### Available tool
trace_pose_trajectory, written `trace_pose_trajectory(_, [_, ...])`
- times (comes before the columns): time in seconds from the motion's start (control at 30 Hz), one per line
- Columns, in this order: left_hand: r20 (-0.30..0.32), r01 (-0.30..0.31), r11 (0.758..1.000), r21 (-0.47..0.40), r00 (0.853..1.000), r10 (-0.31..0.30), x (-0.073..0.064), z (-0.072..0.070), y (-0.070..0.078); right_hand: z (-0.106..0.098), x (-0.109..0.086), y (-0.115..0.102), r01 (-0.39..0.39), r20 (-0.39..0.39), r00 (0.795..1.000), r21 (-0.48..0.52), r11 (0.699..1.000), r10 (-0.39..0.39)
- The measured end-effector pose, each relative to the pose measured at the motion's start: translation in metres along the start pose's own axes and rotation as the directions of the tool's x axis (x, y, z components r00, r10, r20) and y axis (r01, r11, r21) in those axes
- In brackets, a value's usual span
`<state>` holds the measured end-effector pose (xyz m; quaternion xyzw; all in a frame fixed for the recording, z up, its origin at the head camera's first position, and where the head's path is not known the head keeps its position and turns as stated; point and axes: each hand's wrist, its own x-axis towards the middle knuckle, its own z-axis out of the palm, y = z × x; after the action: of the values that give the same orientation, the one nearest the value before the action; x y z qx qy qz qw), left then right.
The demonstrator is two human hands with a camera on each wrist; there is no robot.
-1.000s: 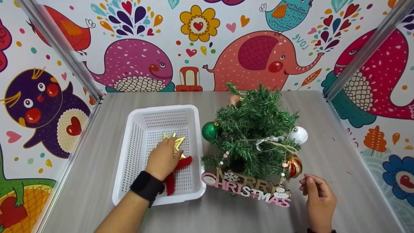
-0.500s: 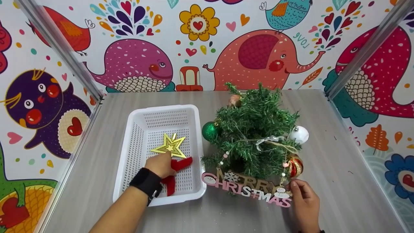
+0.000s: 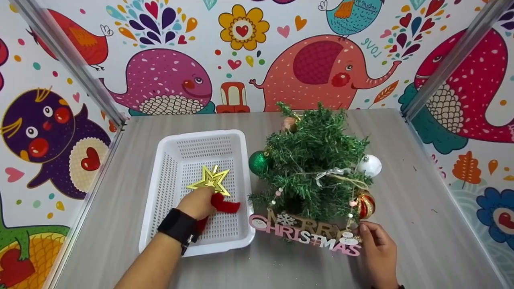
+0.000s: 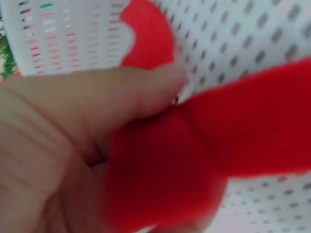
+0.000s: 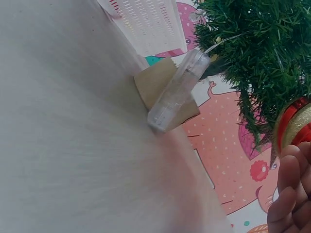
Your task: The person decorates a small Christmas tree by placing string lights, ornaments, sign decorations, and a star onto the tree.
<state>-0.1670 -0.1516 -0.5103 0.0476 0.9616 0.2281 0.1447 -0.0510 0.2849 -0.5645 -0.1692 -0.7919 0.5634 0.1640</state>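
Note:
Inside the white basket (image 3: 149, 192), my left hand (image 3: 195, 206) pinches a red felt ribbon (image 3: 227, 204). The left wrist view shows the thumb lying over the red ribbon (image 4: 160, 170), with the other fingers mostly behind it. Just beyond that hand, a gold star ornament (image 3: 215, 182) lies on the basket floor. My right hand (image 3: 378, 253) rests loosely curled by the right end of the "Merry Christmas" sign (image 3: 305, 237); whether it touches the sign is unclear. In the right wrist view, its fingers lie below the red and gold bauble (image 5: 294, 126).
A small green Christmas tree (image 3: 313, 156) stands right of the basket. It bears a green bauble (image 3: 259, 163), a white bauble (image 3: 369, 165) and a silver bow (image 3: 330, 173). A clear plastic case (image 5: 179, 92) sits against its wooden base (image 5: 153, 82). Patterned walls surround the grey table (image 3: 405, 180).
My left hand has drawn back from the star to the red ribbon, which has shifted and bent in its grip. My right hand has moved left to the sign's end.

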Motion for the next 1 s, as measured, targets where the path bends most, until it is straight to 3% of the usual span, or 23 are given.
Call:
trace_pose_trajectory(0.1, [-0.096,-0.019,0.999,-0.026,0.995,0.016,-0.005,-0.008,0.004,-0.006,-0.002,-0.013,0.032,-0.037,0.999,-0.008,0.999,-0.033])
trace_pose_trajectory(0.2, [-0.218,-0.047,0.998,-0.050,0.975,0.035,-0.020,-0.025,0.016,-0.014,-0.004,-0.033,0.085,-0.105,0.991,-0.027,0.996,-0.088])
trace_pose_trajectory(0.27, [-0.305,-0.076,0.994,-0.074,0.951,0.050,-0.035,-0.039,0.027,-0.020,-0.006,-0.048,0.146,-0.150,0.977,-0.033,0.989,-0.149])
trace_pose_trajectory(0.33, [-0.411,-0.125,0.987,-0.098,0.909,0.074,-0.053,-0.052,0.041,-0.025,-0.007,-0.064,0.230,-0.181,0.956,-0.026,0.973,-0.231])
trace_pose_trajectory(0.37, [-0.464,-0.153,0.983,-0.104,0.881,0.088,-0.062,-0.058,0.049,-0.027,-0.007,-0.071,0.312,-0.196,0.935,0.052,0.949,-0.296])
trace_pose_trajectory(0.43, [-0.556,-0.214,0.972,-0.095,0.821,0.127,-0.078,-0.068,0.065,-0.030,-0.008,-0.086,0.449,-0.209,0.887,0.189,0.873,-0.411])
trace_pose_trajectory(0.5, [-0.624,-0.285,0.957,-0.061,0.759,0.186,-0.094,-0.076,0.080,-0.031,-0.011,-0.101,0.559,-0.208,0.829,0.324,0.763,-0.519])
trace_pose_trajectory(0.57, [-0.658,-0.359,0.933,-0.014,0.706,0.262,-0.109,-0.081,0.095,-0.028,-0.014,-0.117,0.630,-0.205,0.761,0.459,0.626,-0.616])
trace_pose_trajectory(0.63, [-0.665,-0.444,0.896,0.035,0.658,0.352,-0.122,-0.084,0.109,-0.024,-0.019,-0.134,0.677,-0.194,0.704,0.472,0.564,-0.683])
trace_pose_trajectory(0.67, [-0.661,-0.497,0.866,0.051,0.634,0.402,-0.127,-0.084,0.115,-0.020,-0.020,-0.143,0.698,-0.189,0.665,0.503,0.510,-0.723])
trace_pose_trajectory(0.73, [-0.642,-0.621,0.779,0.082,0.565,0.518,-0.132,-0.081,0.126,-0.011,-0.022,-0.158,0.733,-0.182,0.575,0.547,0.404,-0.798])
trace_pose_trajectory(0.8, [-0.598,-0.747,0.660,0.079,0.494,0.631,-0.133,-0.074,0.135,-0.001,-0.023,-0.170,0.760,-0.161,0.478,0.569,0.314,-0.864])
trace_pose_trajectory(0.87, [-0.551,-0.855,0.516,0.058,0.404,0.730,-0.127,-0.064,0.143,0.008,-0.023,-0.177,0.779,-0.117,0.379,0.576,0.248,-0.918])
trace_pose_trajectory(0.9, [-0.532,-0.889,0.456,0.050,0.362,0.765,-0.124,-0.058,0.147,0.012,-0.025,-0.179,0.786,-0.080,0.343,0.569,0.240,-0.936])
trace_pose_trajectory(0.93, [-0.514,-0.911,0.410,0.032,0.337,0.789,-0.120,-0.051,0.150,0.015,-0.026,-0.178,0.799,-0.043,0.311,0.553,0.237,-0.949])
trace_pose_trajectory(0.97, [-0.505,-0.927,0.374,0.015,0.316,0.803,-0.116,-0.044,0.154,0.017,-0.029,-0.176,0.806,0.000,0.295,0.537,0.249,-0.956])
trace_pose_trajectory(1.0, [-0.502,-0.939,0.344,-0.003,0.299,0.812,-0.112,-0.037,0.157,0.019,-0.032,-0.172,0.818,0.040,0.297,0.506,0.275,-0.954])
